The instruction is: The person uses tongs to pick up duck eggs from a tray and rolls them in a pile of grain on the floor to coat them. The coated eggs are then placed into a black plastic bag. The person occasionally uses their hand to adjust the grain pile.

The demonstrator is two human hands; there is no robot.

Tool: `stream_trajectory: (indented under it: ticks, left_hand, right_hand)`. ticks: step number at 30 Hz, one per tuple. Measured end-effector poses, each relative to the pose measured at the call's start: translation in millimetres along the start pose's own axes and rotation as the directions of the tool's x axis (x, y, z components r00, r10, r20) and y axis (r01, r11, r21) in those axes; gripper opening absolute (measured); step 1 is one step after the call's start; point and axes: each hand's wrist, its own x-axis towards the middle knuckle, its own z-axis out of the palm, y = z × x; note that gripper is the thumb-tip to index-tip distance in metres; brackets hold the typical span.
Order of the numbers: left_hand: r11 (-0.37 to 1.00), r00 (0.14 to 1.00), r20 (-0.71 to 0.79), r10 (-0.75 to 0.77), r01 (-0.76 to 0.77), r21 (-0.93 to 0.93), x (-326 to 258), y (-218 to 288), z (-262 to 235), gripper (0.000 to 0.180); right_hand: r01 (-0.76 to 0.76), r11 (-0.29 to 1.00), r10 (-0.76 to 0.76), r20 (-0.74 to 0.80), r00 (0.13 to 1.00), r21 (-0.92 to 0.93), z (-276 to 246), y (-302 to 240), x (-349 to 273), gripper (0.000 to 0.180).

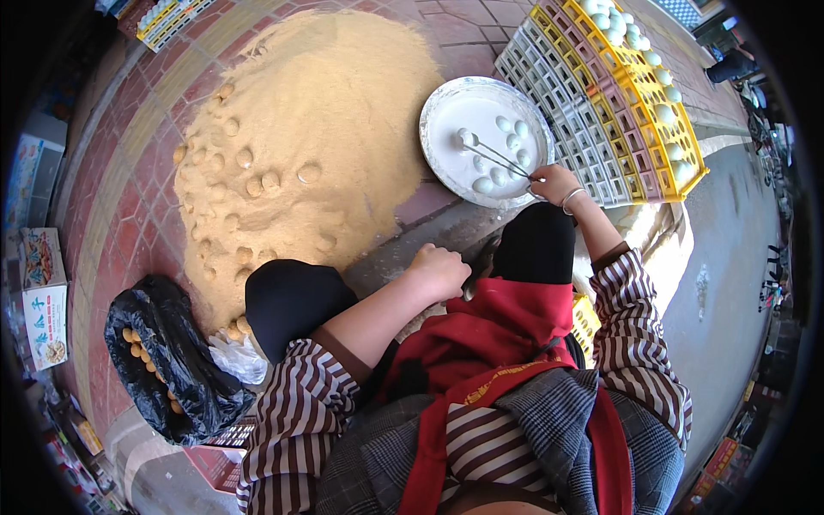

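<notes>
My right hand (pixel 558 184) is closed round the handle end of thin metal tongs (pixel 502 158) at the near right rim of a wide round basin (pixel 427 129). At the far tip of the tongs is a whitish egg (pixel 466 137), over the white paste in the basin. Several pale green eggs (pixel 482 184) lie in that paste, mostly on its right side. My left hand (pixel 438 273) is curled into a fist between my knees, below the basin. Its fingertips and palm are hidden, so I cannot tell whether it holds anything.
Left of the basin spreads a heap of tan, husk-like material (pixel 343 94) with several coated balls (pixel 270 180). Stacked egg trays (pixel 592 103), yellow on top with pale green eggs, stand at right. A black plastic bag (pixel 163 343) of brown balls lies at lower left, beside a white bag (pixel 238 359).
</notes>
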Motion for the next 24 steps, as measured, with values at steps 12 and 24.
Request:
stream_trajectory:
  ticks: [12, 24]
  left_hand:
    - [1.000, 0.999, -0.034, -0.024, 0.025, 0.013, 0, 1, 7, 0.031]
    - [0.999, 0.997, -0.066, -0.034, 0.034, -0.008, 2, 2, 16, 0.025]
  right_hand:
    - [-0.010, 0.999, 0.008, 0.035, 0.999, 0.036, -6, 42, -11, 0.029]
    - [0.114, 0.910, -0.208, 0.200, 0.957, 0.398, -44, -49, -12, 0.029]
